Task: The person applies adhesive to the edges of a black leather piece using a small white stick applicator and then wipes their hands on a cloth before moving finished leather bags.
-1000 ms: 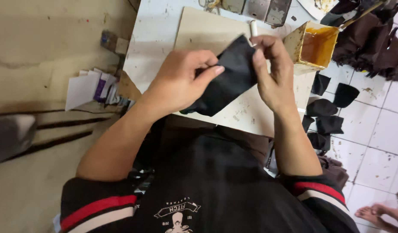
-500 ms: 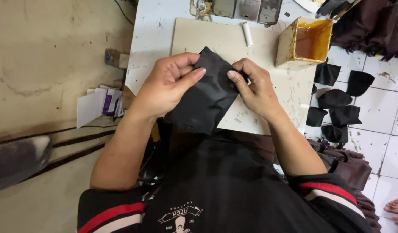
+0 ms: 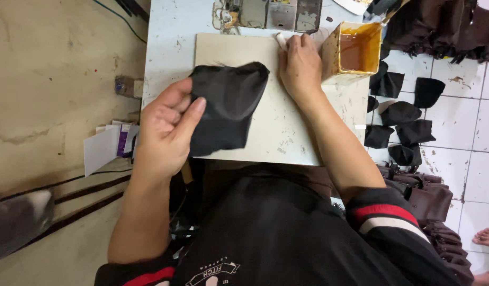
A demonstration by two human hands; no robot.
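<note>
The left hand (image 3: 167, 124) pinches the black piece (image 3: 227, 106) at its edge, on the board (image 3: 286, 127); the right hand (image 3: 300, 66) closes on a white stick (image 3: 281, 41); the glue tin (image 3: 355, 50) just beside this hand may tip and stain the piece.

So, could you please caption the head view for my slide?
Left hand holds black fabric piece on board; right hand reaches white stick.

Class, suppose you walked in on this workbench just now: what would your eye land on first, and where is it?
First, the black fabric piece pinched by the left hand over the pale board at centre. Next, the right hand closing on a small white stick at the board's top edge, beside an open box of amber liquid.
</note>
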